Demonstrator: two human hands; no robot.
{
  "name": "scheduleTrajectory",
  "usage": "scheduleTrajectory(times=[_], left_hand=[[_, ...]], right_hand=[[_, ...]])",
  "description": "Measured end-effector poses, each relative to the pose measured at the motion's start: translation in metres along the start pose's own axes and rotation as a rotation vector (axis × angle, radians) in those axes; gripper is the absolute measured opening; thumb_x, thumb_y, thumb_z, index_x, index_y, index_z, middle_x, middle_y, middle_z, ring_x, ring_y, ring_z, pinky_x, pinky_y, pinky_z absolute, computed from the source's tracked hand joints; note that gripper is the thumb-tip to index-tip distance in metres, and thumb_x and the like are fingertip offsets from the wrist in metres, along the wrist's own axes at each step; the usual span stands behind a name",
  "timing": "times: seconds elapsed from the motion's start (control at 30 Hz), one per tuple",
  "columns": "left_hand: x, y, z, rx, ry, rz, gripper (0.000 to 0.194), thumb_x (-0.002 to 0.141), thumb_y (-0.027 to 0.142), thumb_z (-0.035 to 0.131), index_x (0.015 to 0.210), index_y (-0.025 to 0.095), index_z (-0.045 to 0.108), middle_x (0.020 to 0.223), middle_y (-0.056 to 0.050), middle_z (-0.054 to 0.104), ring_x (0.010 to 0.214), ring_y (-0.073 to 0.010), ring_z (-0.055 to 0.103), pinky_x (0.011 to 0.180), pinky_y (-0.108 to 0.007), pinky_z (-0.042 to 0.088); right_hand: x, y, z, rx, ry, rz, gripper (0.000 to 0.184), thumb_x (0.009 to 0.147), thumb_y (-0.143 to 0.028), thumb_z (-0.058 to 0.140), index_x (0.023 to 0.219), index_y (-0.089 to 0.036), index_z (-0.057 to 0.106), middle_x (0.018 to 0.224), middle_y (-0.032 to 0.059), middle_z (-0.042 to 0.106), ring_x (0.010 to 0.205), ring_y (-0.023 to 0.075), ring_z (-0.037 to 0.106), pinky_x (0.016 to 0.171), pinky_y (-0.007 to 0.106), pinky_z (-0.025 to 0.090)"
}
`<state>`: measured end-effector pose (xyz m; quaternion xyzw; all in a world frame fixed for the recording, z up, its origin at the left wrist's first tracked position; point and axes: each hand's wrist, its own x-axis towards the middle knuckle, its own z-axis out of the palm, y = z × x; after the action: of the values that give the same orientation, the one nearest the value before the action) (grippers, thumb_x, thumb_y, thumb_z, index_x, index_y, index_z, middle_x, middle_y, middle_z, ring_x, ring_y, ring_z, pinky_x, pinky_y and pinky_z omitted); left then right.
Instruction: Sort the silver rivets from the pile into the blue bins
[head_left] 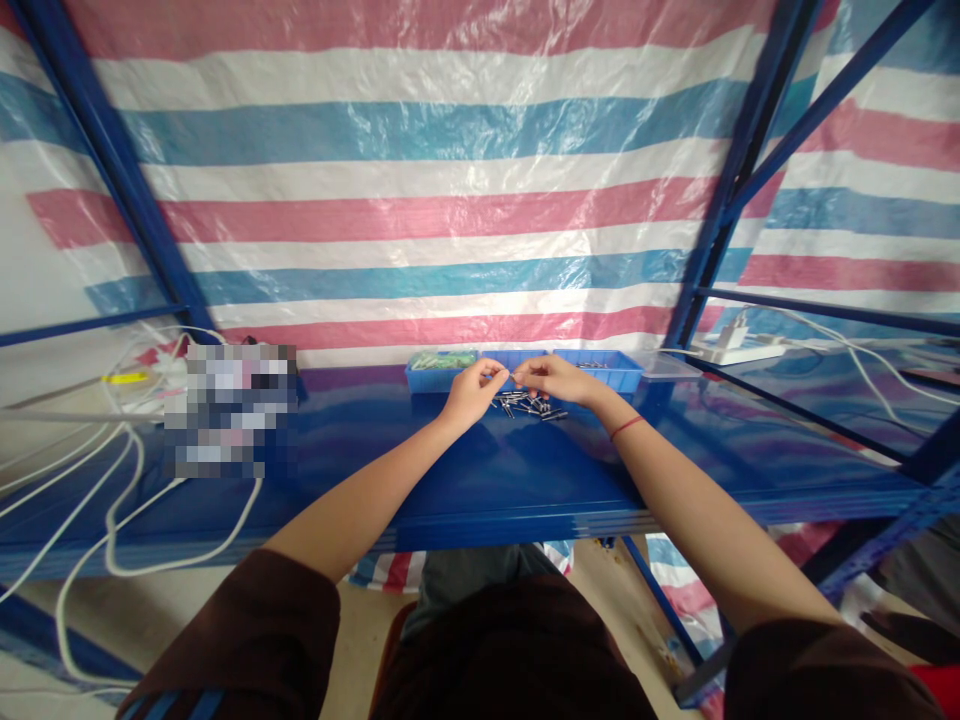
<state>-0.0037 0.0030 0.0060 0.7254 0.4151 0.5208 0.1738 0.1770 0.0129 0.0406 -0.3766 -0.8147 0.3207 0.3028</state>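
My left hand (478,388) and my right hand (553,378) meet fingertip to fingertip above the blue tabletop (517,470). Both are closed in a pinch around something too small to make out. Just below them lies a loose pile of short, dark and silvery metal pieces (534,404), partly covered by my right hand. Behind my hands stands a blue divided bin (622,380). Its left section holds pale green pieces (444,361), and a few small metal pieces show in the right one. My hands hide part of the middle section.
White cables (139,470) loop over the table's left side, beside a blurred-out patch (236,410). A white power strip (739,345) sits at the right, near a clear plastic lid (670,366). Blue metal posts (739,190) frame the table, with a striped plastic sheet (420,220) behind.
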Motion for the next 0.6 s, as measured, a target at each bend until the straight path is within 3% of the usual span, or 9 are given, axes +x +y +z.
scheduleTrajectory(times=[0.13, 0.37, 0.6], left_hand=[[0.0002, 0.0022, -0.0012, 0.012, 0.009, 0.001, 0.012, 0.081, 0.027, 0.056, 0.085, 0.017, 0.061, 0.086, -0.003, 0.065, 0.072, -0.0123, 0.059, 0.070, -0.024, 0.046], [-0.0003, 0.0026, 0.0003, 0.020, 0.001, -0.005, 0.010, 0.079, 0.023, 0.056, 0.084, 0.016, 0.061, 0.085, -0.003, 0.065, 0.078, -0.0135, 0.060, 0.073, -0.025, 0.047], [-0.0035, -0.0030, 0.0027, 0.109, -0.158, -0.033, 0.017, 0.083, 0.030, 0.053, 0.084, 0.016, 0.062, 0.080, -0.002, 0.067, 0.075, -0.0151, 0.062, 0.072, -0.026, 0.048]], right_hand=[[0.0026, 0.0028, 0.0005, 0.055, 0.078, -0.054, 0.028, 0.070, -0.041, 0.064, 0.078, -0.014, 0.060, 0.069, 0.0012, 0.057, 0.058, 0.0101, 0.051, 0.054, 0.025, 0.043], [0.0064, 0.0041, 0.0016, 0.062, 0.195, -0.167, 0.021, 0.072, -0.034, 0.061, 0.079, -0.014, 0.057, 0.076, 0.0025, 0.057, 0.060, 0.0101, 0.049, 0.056, 0.025, 0.042], [0.0076, -0.0025, 0.0101, -0.091, 0.221, -0.313, 0.016, 0.076, -0.031, 0.057, 0.076, -0.015, 0.058, 0.073, 0.0027, 0.060, 0.062, 0.0113, 0.050, 0.060, 0.026, 0.042]])
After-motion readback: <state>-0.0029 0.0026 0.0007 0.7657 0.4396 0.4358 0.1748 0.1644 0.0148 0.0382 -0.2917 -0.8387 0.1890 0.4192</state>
